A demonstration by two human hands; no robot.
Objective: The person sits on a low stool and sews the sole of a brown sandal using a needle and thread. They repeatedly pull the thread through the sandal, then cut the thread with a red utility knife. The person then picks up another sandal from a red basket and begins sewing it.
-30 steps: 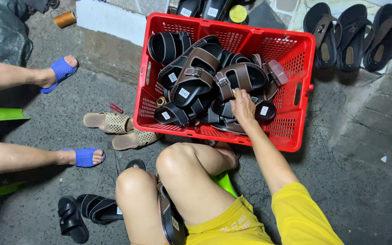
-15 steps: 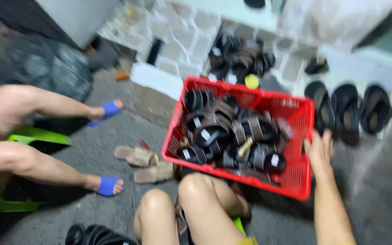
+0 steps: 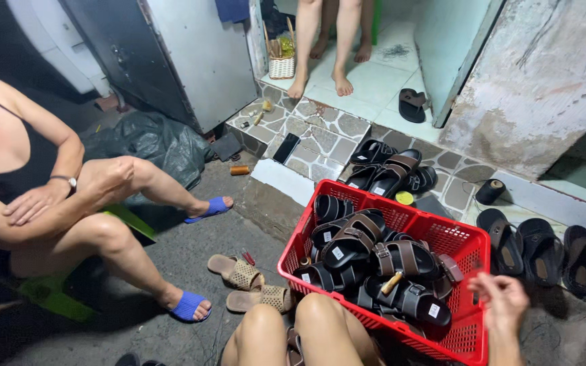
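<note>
We see a bright red basket (image 3: 442, 234) filled with black and brown sandals (image 3: 401, 261). Near its left edge, on the grey ground, lie tan woven slippers (image 3: 239, 272). A seated person wears blue slippers (image 3: 190, 306) and sits on a green stool (image 3: 55, 298). By the basket's far edge lie black sandals (image 3: 391, 169) on mottled stone tiles (image 3: 320, 132).

Tan slippers (image 3: 251, 285) lie near a black bag (image 3: 150, 144).

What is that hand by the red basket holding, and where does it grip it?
The right hand hovers at the rim of the red basket, fingers curled; whether it pinches anything cannot be told. The left hand is out of view.
</note>
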